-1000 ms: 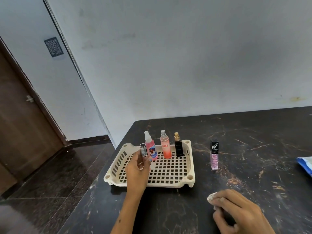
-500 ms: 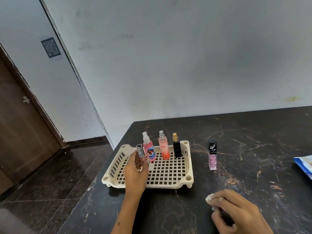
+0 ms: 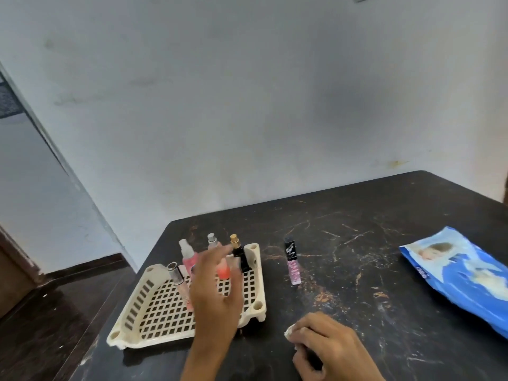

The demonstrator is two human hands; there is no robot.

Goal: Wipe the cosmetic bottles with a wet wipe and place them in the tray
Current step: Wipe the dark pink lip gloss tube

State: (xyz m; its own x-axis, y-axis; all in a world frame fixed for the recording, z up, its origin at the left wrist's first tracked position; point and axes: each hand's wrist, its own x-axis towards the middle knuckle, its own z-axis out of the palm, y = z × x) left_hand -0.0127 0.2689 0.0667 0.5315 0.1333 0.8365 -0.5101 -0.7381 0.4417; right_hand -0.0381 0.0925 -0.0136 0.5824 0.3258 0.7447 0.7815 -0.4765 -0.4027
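A cream slotted tray sits at the table's left end. A slim silver-capped pink tube stands in it near the left, free of my hand. Behind it stand a pink spray bottle, an orange bottle and a black gold-capped bottle. My left hand hovers over the tray, fingers spread, holding nothing. A pink lip gloss with a black cap stands on the table right of the tray. My right hand rests on the table, closed on a white wet wipe.
A blue wet-wipe pack lies at the right of the dark marble table. The table's left edge drops to a dark floor beside the tray. A pale wall stands behind.
My left hand has let go of the silver-capped tube, which now stands in the tray, and has opened and shifted right. The view has turned to the right.
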